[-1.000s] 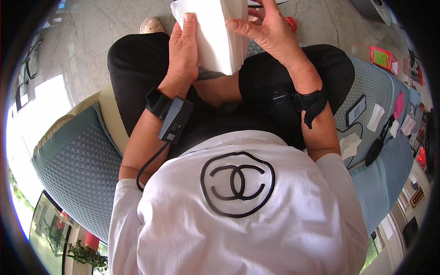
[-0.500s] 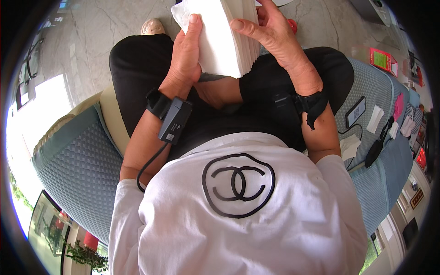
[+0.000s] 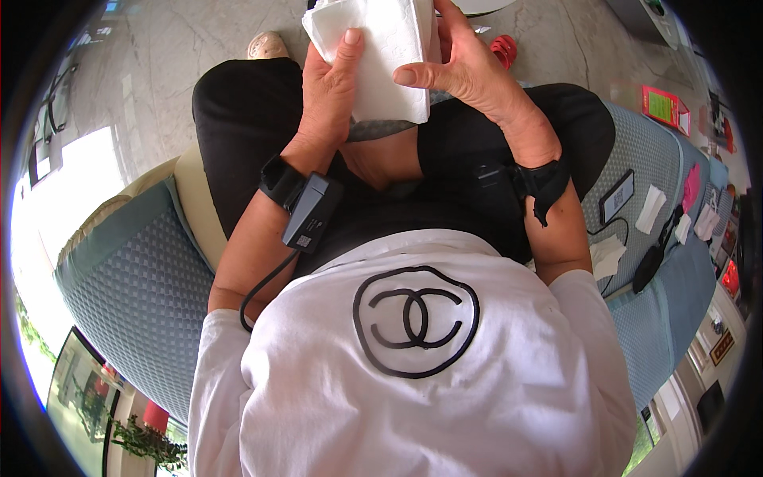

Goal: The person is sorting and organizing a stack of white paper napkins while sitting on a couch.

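A thick stack of white paper tissues (image 3: pixel 389 60) is held over my lap, its far end cut off by the top edge of the picture. My left hand (image 3: pixel 330 87) grips its left side, thumb lying across the top sheet and fingers hidden beneath. From the right, my right hand (image 3: pixel 469 67) clasps the other side, thumb tip on the top face near the close corner; its fingers go behind the stack. Black straps circle both wrists, and a dark grey box (image 3: pixel 312 211) with a cable sits on the left one.
On the blue quilted sofa cover to my right lie a phone (image 3: pixel 617 195), loose white tissues (image 3: pixel 652 208), a black strap-like thing (image 3: pixel 660 258) and a pink cloth (image 3: pixel 691 187). A red and green box (image 3: pixel 666 109) stands farther off. A beige shoe (image 3: pixel 266 46) rests on the marble floor.
The stack has tilted so its top face shows more and its layered right edge less. Both hands keep hold; the left has shifted slightly right.
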The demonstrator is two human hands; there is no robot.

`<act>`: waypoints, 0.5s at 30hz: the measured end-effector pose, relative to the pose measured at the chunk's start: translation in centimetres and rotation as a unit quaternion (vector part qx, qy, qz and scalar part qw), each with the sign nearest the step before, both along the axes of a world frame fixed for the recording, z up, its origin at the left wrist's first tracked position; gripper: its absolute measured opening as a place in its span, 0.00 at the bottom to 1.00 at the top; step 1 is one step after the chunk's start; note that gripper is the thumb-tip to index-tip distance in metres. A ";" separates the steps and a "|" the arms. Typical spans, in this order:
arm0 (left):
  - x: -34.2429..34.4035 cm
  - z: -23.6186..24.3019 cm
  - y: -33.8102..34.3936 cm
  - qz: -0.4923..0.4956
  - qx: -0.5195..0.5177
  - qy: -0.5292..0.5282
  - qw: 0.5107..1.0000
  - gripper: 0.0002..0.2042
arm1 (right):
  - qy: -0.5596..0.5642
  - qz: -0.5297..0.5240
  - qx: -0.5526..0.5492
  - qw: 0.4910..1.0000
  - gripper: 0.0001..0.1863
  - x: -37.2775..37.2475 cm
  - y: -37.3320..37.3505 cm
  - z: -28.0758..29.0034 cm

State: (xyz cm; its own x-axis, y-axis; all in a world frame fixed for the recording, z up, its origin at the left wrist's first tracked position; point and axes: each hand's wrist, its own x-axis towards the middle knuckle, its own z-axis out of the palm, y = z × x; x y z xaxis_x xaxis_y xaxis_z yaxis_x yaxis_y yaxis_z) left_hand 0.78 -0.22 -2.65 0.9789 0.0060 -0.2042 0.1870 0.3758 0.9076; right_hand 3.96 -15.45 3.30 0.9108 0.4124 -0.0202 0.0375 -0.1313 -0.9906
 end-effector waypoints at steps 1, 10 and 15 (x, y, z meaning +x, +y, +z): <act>0.0 -0.1 -0.1 -0.005 0.003 -0.003 1.000 0.26 | 0.000 0.000 0.000 1.000 0.42 0.2 -0.3 -0.3; 0.4 -0.8 0.1 0.011 -0.055 -0.019 0.998 0.30 | -0.124 -0.060 -0.060 0.989 0.23 0.6 -1.0 -0.9; 0.5 -0.7 1.3 0.009 -0.119 0.175 0.977 0.40 | -0.280 -0.111 -0.140 0.943 0.18 0.5 -0.7 0.0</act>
